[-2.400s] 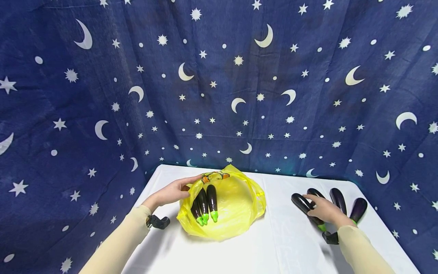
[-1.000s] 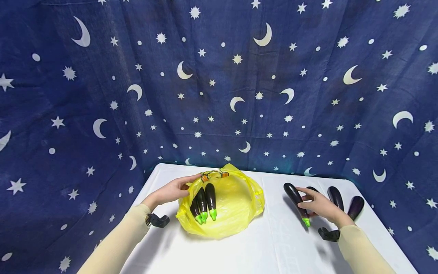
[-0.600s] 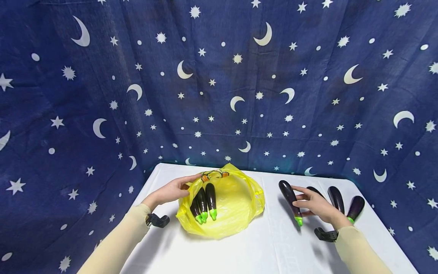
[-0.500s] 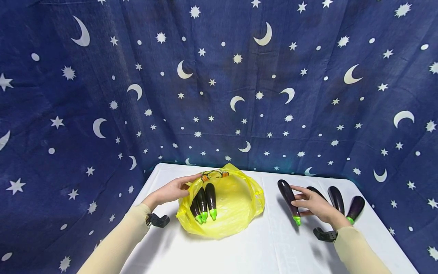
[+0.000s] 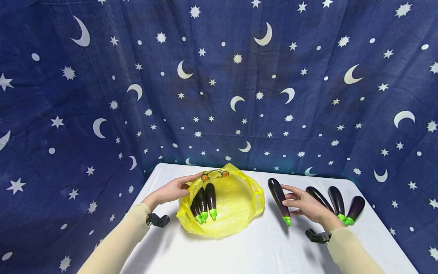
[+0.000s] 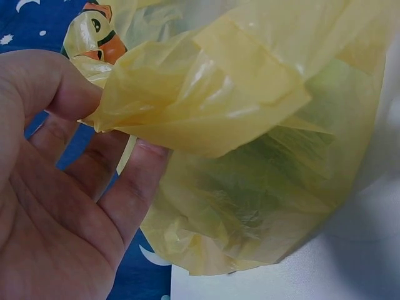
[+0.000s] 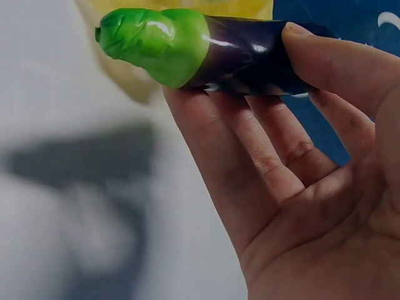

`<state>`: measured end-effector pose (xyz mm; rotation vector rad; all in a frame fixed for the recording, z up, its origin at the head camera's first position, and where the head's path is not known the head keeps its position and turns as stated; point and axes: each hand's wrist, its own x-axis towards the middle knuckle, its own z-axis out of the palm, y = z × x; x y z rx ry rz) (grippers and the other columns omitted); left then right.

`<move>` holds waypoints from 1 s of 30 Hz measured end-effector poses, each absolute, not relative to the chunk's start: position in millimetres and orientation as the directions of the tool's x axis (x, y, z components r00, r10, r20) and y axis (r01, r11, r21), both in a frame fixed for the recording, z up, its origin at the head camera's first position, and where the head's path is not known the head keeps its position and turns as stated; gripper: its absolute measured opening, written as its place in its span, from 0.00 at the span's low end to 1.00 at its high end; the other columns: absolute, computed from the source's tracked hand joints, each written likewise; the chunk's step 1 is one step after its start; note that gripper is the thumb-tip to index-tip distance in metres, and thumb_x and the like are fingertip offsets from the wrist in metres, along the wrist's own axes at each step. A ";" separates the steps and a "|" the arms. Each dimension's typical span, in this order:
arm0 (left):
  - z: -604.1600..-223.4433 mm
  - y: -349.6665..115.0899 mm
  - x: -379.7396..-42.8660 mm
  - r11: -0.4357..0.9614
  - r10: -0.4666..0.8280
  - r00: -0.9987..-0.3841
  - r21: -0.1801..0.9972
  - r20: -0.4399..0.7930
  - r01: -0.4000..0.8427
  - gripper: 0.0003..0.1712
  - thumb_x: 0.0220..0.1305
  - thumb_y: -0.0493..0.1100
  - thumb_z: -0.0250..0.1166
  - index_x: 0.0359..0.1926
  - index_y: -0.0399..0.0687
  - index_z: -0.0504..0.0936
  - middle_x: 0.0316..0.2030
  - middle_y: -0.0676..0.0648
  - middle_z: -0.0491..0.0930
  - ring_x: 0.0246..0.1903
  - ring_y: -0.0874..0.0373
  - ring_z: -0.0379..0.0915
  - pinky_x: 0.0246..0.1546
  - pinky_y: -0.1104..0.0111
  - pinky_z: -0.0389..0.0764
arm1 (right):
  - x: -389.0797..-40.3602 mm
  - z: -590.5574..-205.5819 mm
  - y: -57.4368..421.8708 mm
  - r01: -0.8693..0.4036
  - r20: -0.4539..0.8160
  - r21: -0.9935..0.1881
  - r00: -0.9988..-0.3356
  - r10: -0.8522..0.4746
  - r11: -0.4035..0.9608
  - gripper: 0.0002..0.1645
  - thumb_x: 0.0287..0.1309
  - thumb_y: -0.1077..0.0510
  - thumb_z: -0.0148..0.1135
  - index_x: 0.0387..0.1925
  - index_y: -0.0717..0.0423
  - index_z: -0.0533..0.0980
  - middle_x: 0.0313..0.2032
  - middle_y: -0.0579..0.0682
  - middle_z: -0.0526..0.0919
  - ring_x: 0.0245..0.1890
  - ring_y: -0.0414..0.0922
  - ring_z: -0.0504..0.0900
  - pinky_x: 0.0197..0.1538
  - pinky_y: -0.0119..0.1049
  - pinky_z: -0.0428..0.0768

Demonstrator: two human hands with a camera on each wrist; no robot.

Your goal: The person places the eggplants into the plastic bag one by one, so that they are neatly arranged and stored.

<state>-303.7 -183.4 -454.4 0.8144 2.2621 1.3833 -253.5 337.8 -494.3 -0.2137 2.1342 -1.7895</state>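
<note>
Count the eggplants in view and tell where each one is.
7: three eggplants inside the yellow plastic bag, one eggplant held by the right hand, three eggplants on the white table, farther right. The bag may hide more.

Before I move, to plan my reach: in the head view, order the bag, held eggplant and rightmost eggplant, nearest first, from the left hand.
1. Bag, pinched by left hand.
2. Held eggplant, in right hand.
3. Rightmost eggplant, past the right hand.
</note>
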 end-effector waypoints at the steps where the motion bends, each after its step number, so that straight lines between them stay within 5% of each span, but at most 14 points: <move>1: -454.2 -183.5 -303.4 0.353 0.641 -0.767 0.893 -0.012 0.281 0.45 0.63 0.26 0.56 0.79 0.61 0.63 0.75 0.53 0.64 0.67 0.54 0.67 0.61 0.65 0.72 | -253.2 -493.8 334.5 0.106 -0.165 -0.977 -0.926 -0.338 0.186 0.50 0.65 0.60 0.68 0.80 0.58 0.52 0.57 0.60 0.80 0.49 0.51 0.84 0.49 0.54 0.83; 30: -450.8 -183.3 -301.8 0.362 0.636 -0.772 0.886 -0.005 0.292 0.45 0.64 0.27 0.56 0.79 0.62 0.62 0.74 0.50 0.65 0.69 0.51 0.65 0.63 0.60 0.71 | -265.6 -493.0 231.1 0.085 -0.158 -0.984 -0.828 -0.539 0.158 0.46 0.64 0.60 0.68 0.78 0.57 0.58 0.55 0.61 0.80 0.45 0.54 0.86 0.44 0.53 0.85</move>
